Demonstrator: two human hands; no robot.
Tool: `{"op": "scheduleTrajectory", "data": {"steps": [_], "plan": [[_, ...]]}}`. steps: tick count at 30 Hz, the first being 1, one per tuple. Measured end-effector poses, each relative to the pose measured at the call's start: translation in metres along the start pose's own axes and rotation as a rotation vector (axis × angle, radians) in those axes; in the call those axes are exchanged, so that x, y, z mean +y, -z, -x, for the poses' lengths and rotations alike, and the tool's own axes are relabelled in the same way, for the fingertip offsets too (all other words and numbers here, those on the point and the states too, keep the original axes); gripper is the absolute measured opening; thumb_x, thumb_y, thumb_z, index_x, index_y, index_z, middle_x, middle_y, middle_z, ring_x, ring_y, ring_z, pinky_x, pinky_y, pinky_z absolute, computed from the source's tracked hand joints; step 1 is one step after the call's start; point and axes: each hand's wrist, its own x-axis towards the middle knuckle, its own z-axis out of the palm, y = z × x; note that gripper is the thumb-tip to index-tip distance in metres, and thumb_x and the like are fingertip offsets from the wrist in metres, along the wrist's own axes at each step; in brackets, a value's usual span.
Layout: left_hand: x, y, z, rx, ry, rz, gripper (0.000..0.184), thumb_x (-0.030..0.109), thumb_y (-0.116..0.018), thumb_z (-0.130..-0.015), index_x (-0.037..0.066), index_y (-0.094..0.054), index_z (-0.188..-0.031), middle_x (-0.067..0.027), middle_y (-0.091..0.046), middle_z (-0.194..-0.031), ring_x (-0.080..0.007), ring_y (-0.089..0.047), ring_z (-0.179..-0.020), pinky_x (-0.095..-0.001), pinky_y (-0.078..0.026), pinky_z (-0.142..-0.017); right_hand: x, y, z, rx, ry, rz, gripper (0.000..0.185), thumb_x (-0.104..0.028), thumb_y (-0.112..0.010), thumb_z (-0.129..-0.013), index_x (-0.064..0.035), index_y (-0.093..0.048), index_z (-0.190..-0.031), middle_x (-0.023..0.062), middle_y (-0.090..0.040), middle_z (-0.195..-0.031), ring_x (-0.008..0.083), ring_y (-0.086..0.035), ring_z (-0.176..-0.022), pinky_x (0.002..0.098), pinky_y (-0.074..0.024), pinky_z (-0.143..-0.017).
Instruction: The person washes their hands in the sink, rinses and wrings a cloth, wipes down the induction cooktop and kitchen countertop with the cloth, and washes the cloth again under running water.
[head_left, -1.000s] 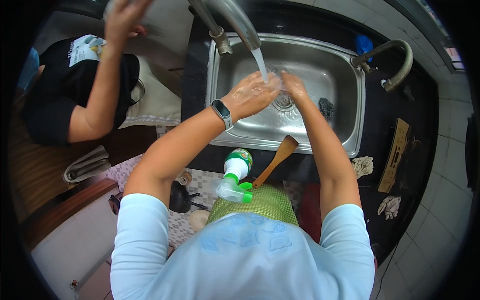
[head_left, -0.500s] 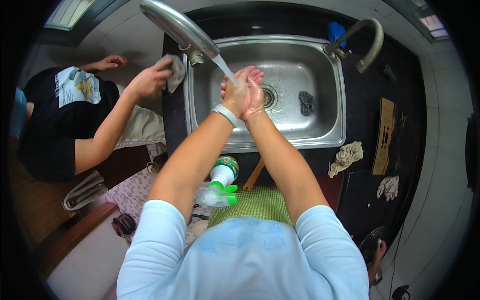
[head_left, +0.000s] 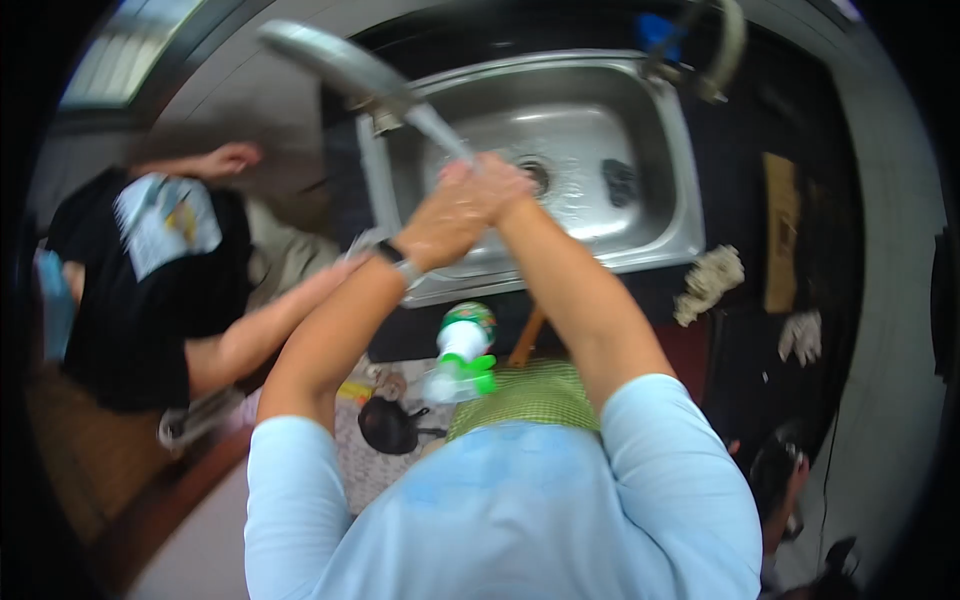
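Note:
Both of my hands are over the steel sink (head_left: 690, 210), under a stream of water (head_left: 435, 128) from the large tap (head_left: 345, 62) at upper left. My left hand (head_left: 445, 215), back up and wet, overlaps my right hand (head_left: 503, 185). They press against each other, and no object shows between them. Motion blur and the overlap smear the fingers. A watch with a light band (head_left: 410, 272) is on my left wrist. A dark scouring pad (head_left: 620, 183) lies in the basin, right of the drain (head_left: 535, 175).
Left, a person in a black shirt (head_left: 130, 290) reaches to the counter by my left forearm. A spray bottle (head_left: 465, 345) and wooden handle (head_left: 527, 335) lie at the front edge. Rags (head_left: 710, 285) (head_left: 801, 337), a cardboard strip (head_left: 780, 235) and a curved tap (head_left: 725, 50) are right.
My hands shift against each other, and the left hand turns back-up, lower on the left. The other person's arm moves down toward my left forearm. The whole view tilts and blurs.

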Motion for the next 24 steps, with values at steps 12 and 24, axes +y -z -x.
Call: {"op": "scheduleTrajectory", "data": {"steps": [12,24], "plan": [[-0.138,0.018,0.056,0.450,0.563,-0.039,0.022,0.025,-0.061,-0.084,0.003,-0.062,-0.085,-0.0095,-0.063,-0.081,-0.0193,-0.058,-0.068,-0.0308,-0.046,-0.064,-0.043,0.035,0.059,0.316,-0.166,0.487,0.026,-0.011,-0.063,-0.068,0.0026,-0.064,-0.090,0.0209,-0.058,-0.101,0.0339,-0.057,-0.098,0.0433,-0.0457,-0.082],[-0.159,0.025,0.052,0.534,0.766,0.043,0.030,0.034,-0.066,-0.078,0.005,-0.065,-0.084,-0.0053,-0.065,-0.073,-0.0155,-0.060,-0.064,-0.0285,-0.048,-0.062,-0.032,0.051,0.021,0.285,-0.011,0.557,0.017,-0.012,-0.059,-0.070,0.0011,-0.067,-0.078,0.0175,-0.065,-0.086,0.0339,-0.063,-0.077,0.0394,-0.0517,-0.067]]}}
